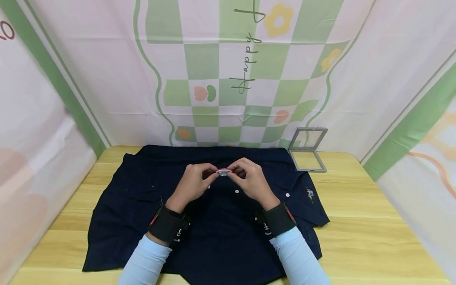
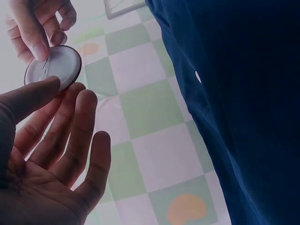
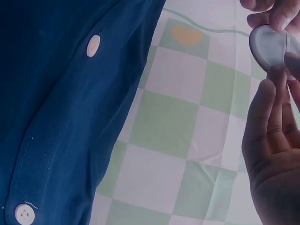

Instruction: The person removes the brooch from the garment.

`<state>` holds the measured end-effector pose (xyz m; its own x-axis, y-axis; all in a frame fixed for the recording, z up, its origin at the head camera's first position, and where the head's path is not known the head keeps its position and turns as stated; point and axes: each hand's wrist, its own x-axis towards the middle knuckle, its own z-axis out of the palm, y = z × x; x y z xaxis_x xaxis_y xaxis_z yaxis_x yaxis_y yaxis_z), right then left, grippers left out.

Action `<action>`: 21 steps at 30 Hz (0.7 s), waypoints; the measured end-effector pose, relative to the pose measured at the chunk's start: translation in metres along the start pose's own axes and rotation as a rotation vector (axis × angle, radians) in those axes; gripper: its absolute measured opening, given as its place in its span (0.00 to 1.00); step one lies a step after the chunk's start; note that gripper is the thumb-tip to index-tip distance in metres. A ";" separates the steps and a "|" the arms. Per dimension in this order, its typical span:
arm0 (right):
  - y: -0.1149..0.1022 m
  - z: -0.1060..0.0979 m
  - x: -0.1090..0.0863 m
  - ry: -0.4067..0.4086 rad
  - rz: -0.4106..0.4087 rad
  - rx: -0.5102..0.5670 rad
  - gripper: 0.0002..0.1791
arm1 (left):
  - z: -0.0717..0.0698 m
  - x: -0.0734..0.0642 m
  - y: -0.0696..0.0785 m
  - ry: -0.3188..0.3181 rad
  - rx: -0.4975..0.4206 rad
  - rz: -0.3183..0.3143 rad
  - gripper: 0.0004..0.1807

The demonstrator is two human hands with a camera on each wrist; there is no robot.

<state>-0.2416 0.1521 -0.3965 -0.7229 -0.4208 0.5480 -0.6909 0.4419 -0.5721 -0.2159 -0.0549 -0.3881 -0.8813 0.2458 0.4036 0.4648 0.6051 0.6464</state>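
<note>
A round pin-back button badge (image 1: 223,172) with a red edge is held between both hands above a dark navy shirt (image 1: 217,241). My left hand (image 1: 194,181) pinches its left side between thumb and fingers. On the opposite side my right hand (image 1: 253,181) grips it the same way. In the left wrist view the badge's pale back (image 2: 68,63) shows, with a thin pin across it under the right thumb. The right wrist view also shows the back of the badge (image 3: 268,44). Its front is hidden from all views.
The shirt lies spread over a wooden table (image 1: 370,237), with white buttons (image 1: 236,191) and a label (image 1: 310,194). A grey hinged case (image 1: 322,162) with clear panels stands open at the back right. A checkered curtain (image 1: 231,59) hangs behind.
</note>
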 end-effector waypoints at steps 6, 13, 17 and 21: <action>-0.003 0.001 -0.001 0.025 0.108 0.025 0.12 | -0.005 0.000 -0.001 -0.024 -0.028 -0.044 0.07; -0.007 0.006 0.001 0.009 0.286 0.169 0.18 | -0.009 0.003 -0.005 -0.005 -0.039 -0.041 0.08; -0.008 0.010 0.001 -0.011 0.327 0.208 0.18 | -0.009 0.003 -0.005 0.003 -0.027 -0.025 0.09; -0.010 0.017 0.002 -0.046 0.330 0.238 0.18 | -0.010 0.001 -0.005 0.017 -0.041 -0.012 0.09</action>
<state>-0.2363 0.1335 -0.3998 -0.9016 -0.3242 0.2864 -0.3987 0.3657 -0.8410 -0.2183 -0.0654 -0.3840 -0.8855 0.2251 0.4064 0.4573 0.5767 0.6770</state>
